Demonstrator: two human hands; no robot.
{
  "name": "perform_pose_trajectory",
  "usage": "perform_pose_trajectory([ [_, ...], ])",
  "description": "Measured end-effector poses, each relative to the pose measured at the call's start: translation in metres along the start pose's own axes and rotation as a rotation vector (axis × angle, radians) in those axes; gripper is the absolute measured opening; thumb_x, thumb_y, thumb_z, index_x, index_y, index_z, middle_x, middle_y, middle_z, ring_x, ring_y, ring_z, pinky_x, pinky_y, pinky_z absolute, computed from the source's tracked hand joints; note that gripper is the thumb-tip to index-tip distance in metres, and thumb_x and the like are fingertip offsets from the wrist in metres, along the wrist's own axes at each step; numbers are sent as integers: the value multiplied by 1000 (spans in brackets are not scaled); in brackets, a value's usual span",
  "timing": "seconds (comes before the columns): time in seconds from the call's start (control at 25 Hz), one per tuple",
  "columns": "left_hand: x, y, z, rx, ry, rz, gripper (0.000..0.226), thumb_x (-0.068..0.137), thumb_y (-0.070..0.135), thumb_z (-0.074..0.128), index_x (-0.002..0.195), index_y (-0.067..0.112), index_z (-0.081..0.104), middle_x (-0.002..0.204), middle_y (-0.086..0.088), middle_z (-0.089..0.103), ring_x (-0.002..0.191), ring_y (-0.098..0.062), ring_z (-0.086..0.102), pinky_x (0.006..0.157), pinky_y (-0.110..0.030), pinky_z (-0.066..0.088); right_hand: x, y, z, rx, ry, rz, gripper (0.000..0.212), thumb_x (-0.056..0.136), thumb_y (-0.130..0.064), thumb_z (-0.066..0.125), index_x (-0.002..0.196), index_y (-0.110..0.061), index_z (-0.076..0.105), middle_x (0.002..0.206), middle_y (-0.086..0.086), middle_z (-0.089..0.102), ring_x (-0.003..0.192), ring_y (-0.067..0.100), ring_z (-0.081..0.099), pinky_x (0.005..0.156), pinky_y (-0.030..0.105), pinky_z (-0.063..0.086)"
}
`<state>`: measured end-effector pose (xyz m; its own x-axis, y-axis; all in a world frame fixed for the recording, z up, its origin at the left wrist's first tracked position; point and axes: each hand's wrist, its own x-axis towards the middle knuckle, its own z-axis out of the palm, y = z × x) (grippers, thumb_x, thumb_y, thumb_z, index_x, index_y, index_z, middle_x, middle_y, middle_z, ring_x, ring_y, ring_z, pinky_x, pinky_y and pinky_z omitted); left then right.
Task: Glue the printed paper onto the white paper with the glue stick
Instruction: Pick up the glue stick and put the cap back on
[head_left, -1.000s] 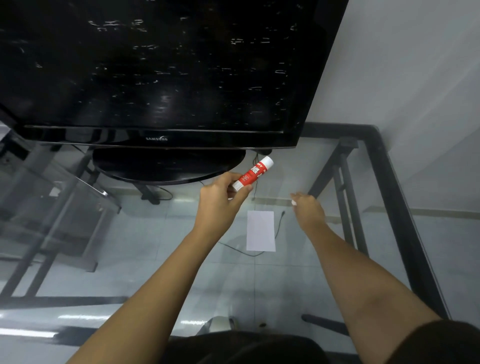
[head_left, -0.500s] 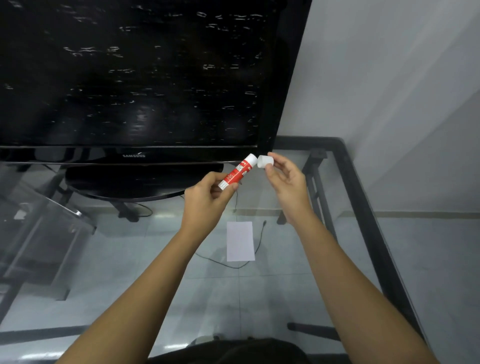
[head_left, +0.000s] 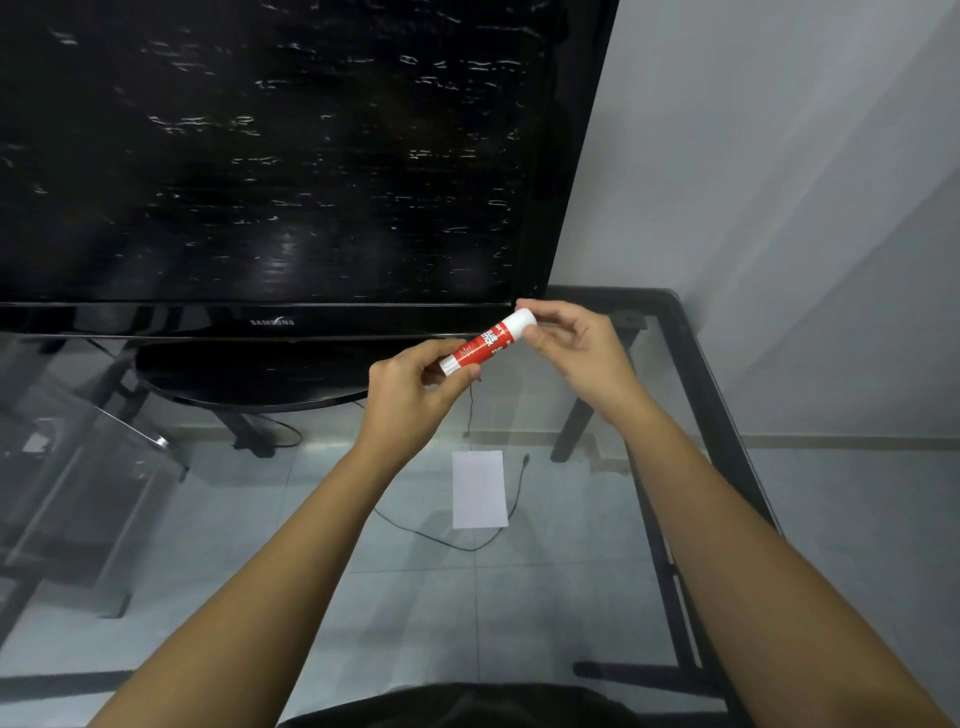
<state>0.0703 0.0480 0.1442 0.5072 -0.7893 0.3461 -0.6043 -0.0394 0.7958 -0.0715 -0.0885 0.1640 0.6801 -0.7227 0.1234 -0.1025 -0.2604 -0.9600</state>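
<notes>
I hold a red glue stick with white ends up in the air in front of the television. My left hand grips its lower end. My right hand pinches the white cap, which sits on the stick's upper end. Below the hands a small white paper lies flat on the glass table. No print shows on it from here.
A large black television on an oval stand fills the back of the glass table. A thin black cable curls beside the paper. A grey wall rises at the right; the tiled floor shows through the glass.
A second ago my right hand was low and apart from the stick. It then held the white cap beside the stick's tip. Now the cap sits on the stick.
</notes>
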Motion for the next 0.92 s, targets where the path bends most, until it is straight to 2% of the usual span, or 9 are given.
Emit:
perform_pose_trajectory([
  [0.12,-4,-1,3,-24,48,-20,37,80,29,70,114,14,64,95,14,60,82,7,57,70,1,43,0,-4,3,24,-8,-20,31,87,-22,61,118,-26,58,109,-21,59,99,-13,56,70,3,43],
  [0.2,-4,-2,7,-78,74,-41,36,82,28,69,114,15,64,96,12,62,82,5,59,71,0,44,-1,0,11,154,30,8,38,86,-25,62,122,-31,50,113,-20,56,102,-8,57,74,7,46],
  [0.32,-7,-9,19,-112,15,-70,38,83,30,67,118,15,62,100,9,64,89,-5,63,74,-1,45,-6,20,27,287,27,218,40,84,-34,63,121,-28,50,113,-12,59,109,10,59,86,21,50],
  [0.4,-10,-24,31,-61,-88,-112,46,88,35,59,129,16,53,118,3,63,107,-15,61,84,-6,44,-10,42,34,319,33,330,33,84,-35,62,115,-24,56,110,-4,64,106,14,61,88,24,51],
  [0.48,-18,-46,43,83,-216,-161,54,95,40,43,143,16,33,144,-6,44,127,-21,46,98,-22,37,-13,64,37,201,133,358,28,84,-35,62,110,-24,58,108,-3,65,103,12,61,88,24,48],
  [0.56,-29,-73,54,206,-301,-227,55,99,38,31,147,14,19,155,-8,25,139,-23,28,109,-31,25,-15,85,37,-25,208,360,26,85,-33,63,108,-21,60,102,-6,63,96,9,58,78,17,42],
  [0.68,-46,-108,63,386,-423,-268,53,101,32,26,147,8,14,158,-10,12,145,-22,12,116,-33,12,-22,117,31,-227,207,364,22,84,-23,64,103,-12,63,93,-2,65,88,15,60,66,15,39],
  [0.8,-55,-135,72,514,-471,-295,53,102,30,22,147,7,11,158,-10,9,145,-24,6,117,-36,11,-29,139,26,-305,210,344,19,83,-16,64,101,-10,63,91,8,68,87,23,62,70,21,42],
  [0.92,-64,-151,79,580,-490,-331,53,101,30,19,148,8,7,159,-9,4,146,-23,0,117,-38,10,-33,152,25,-341,195,330,24,83,-17,65,106,-10,62,93,6,67,87,20,62,76,24,45],
])
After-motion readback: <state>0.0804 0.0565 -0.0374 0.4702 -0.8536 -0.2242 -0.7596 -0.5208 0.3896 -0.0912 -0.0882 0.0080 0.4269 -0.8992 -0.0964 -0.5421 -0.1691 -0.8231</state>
